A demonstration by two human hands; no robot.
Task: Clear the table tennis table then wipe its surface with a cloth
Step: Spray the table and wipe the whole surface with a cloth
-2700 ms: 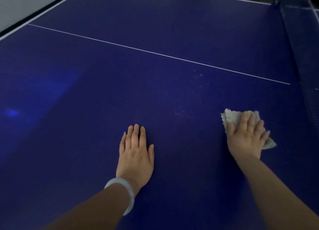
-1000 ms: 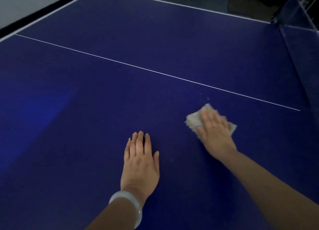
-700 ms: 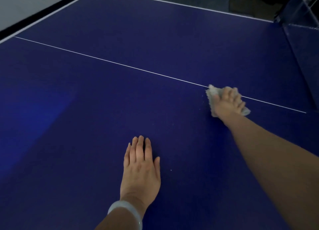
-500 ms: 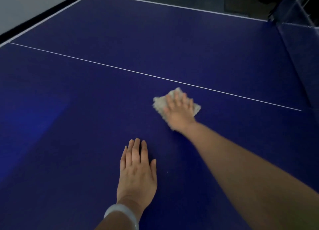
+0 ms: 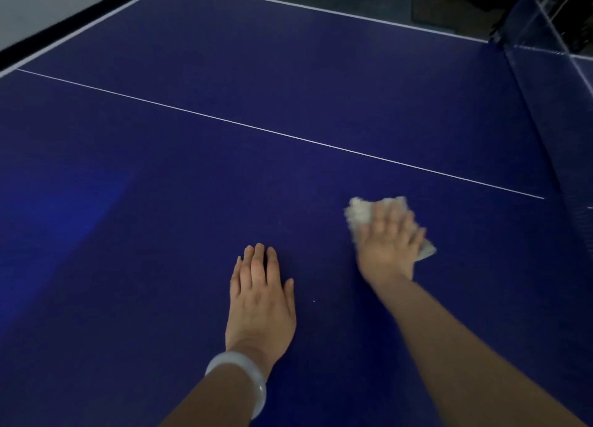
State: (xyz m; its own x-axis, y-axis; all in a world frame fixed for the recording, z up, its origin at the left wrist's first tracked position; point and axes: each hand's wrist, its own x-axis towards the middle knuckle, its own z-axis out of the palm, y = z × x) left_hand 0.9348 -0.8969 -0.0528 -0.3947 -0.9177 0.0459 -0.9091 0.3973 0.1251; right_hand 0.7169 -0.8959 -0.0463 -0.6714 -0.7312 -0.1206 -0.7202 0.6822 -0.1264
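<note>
The right hand (image 5: 390, 239), fingers flat, is pressing the cloth (image 5: 362, 211) on the blue table (image 5: 160, 170), having slid back nearer from the white line (image 5: 288, 134); it looks blurry, so probably wiping. The left hand (image 5: 260, 298) is resting flat and open

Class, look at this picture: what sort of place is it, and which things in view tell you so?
Probably an indoor games room: a blue table tennis table with a white centre line, a net at its right, and a wall close by.
</note>
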